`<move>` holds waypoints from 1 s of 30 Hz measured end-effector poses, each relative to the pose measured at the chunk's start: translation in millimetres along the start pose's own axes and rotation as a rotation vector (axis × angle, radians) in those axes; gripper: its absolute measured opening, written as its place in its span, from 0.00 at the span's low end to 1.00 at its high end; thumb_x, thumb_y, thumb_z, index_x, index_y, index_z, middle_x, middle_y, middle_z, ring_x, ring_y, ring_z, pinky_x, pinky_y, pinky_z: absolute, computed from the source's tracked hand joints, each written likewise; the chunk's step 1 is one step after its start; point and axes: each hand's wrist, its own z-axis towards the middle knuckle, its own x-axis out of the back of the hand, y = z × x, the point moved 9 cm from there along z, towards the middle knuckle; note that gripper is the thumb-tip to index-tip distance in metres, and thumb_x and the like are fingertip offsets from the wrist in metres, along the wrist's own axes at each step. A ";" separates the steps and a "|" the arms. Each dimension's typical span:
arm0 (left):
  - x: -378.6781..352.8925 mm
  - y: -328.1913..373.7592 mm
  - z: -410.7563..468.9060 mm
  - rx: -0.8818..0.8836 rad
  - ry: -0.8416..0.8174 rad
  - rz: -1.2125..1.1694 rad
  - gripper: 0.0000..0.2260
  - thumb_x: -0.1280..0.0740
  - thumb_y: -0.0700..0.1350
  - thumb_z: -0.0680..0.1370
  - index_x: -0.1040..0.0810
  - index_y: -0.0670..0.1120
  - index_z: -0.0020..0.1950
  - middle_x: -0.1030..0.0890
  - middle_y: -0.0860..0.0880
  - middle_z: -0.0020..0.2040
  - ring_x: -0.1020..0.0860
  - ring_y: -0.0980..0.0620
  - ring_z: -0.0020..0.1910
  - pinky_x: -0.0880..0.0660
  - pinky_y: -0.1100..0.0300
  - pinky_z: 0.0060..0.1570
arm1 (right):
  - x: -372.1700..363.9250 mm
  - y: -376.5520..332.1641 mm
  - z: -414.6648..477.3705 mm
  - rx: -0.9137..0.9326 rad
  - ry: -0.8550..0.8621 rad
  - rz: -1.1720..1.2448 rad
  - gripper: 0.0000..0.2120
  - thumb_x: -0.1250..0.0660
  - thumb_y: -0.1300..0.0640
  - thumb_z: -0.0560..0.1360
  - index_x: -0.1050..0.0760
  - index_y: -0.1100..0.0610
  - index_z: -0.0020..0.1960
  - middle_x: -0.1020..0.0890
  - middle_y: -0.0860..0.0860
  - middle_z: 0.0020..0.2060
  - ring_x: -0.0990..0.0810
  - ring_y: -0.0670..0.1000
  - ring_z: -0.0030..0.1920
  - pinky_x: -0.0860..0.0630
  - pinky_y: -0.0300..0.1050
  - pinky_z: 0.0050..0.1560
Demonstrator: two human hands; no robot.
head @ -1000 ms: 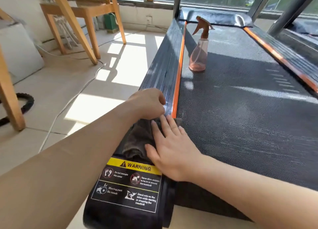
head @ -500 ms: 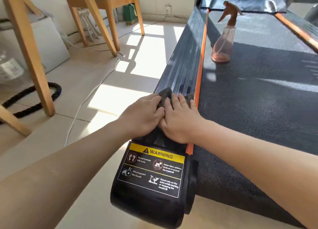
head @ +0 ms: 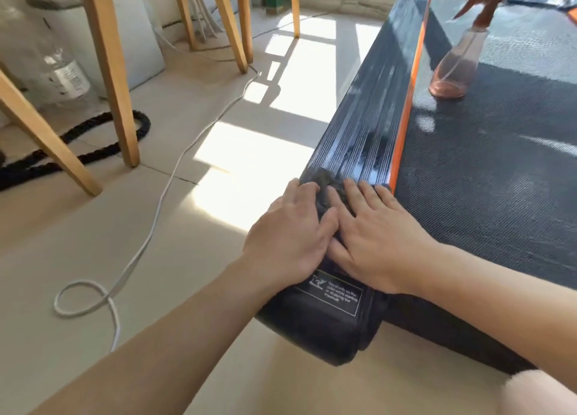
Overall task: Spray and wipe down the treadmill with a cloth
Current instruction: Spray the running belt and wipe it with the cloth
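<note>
Both hands have slid back toward the near end of the treadmill's side rail since half a second ago, and they now cover the yellow heading of the warning label. Only its lower black part with white print shows below the wrists.

The left hand and the right hand lie side by side, thumbs nearly touching, on a dark grey cloth. The cloth is bunched under the palms, and a crumpled edge shows past the fingertips. Fingers of both hands are stretched out and lie flat, pressing the cloth down rather than clutching it. The right hand's fingers are a little spread.

The cloth sits on the ribbed black side rail along the left edge of the treadmill, where the rail meets the rounded end cover. An orange stripe runs along the rail's right edge, and the dark textured belt lies to the right of it.

A pink-tinted spray bottle stands upright on the belt, far from the hands and close to the orange stripe.

On the tiled floor to the left, a white cable trails through patches of sunlight. Farther left are a thick black rope, wooden chair legs and a clear plastic bottle.
</note>
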 end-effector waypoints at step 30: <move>-5.6 -8.2 0.3 0.037 0.090 0.141 0.22 0.50 0.56 0.80 0.39 0.49 0.72 0.29 0.43 0.64 0.24 0.39 0.52 0.29 0.47 0.51 | -13.9 65.3 32.1 -0.485 0.282 0.671 0.32 0.48 0.44 0.84 0.54 0.56 0.81 0.58 0.65 0.78 0.53 0.65 0.78 0.52 0.56 0.78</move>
